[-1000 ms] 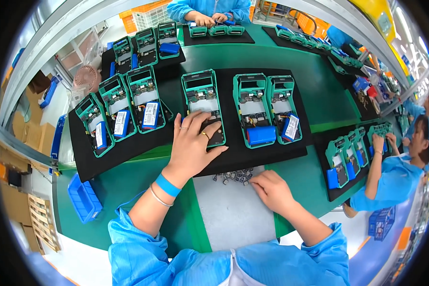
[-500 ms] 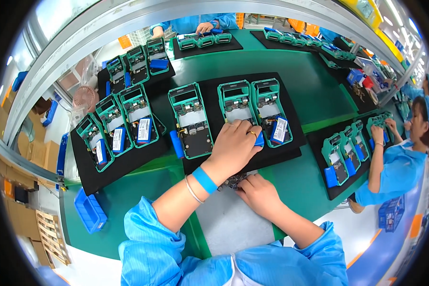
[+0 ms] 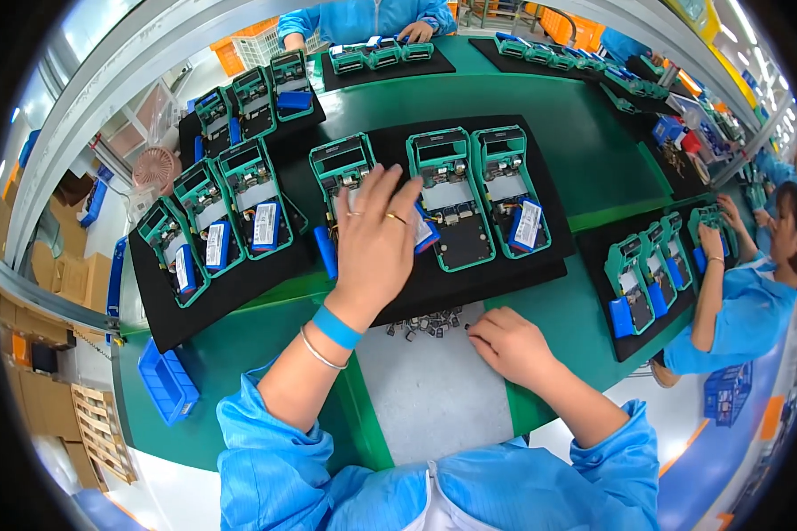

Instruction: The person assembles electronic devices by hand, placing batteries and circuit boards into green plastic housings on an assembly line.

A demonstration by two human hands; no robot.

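Long green-framed housing (image 3: 344, 157) on black mat (image 3: 540, 157), beneath left hand (image 3: 374, 252), long axis pointing away; fingers spread, thumb hidden. Small grey-black parts (image 3: 427, 324) just left of right hand (image 3: 514, 343); grip curled, pinching: cannot tell.

**Posture of Both Arms**

Left forearm (image 3: 285, 388): bare, angled from the near edge of the bench (image 3: 239, 345) toward its far edge. Left hand (image 3: 376, 243): back upward, fingers (image 3: 379, 190) extended and spread; palm hidden. Right forearm (image 3: 584, 403): bare, angled inward. Right hand (image 3: 512, 347): nearer the near edge, fingers bent, fingertips directed left; grip not discernible.
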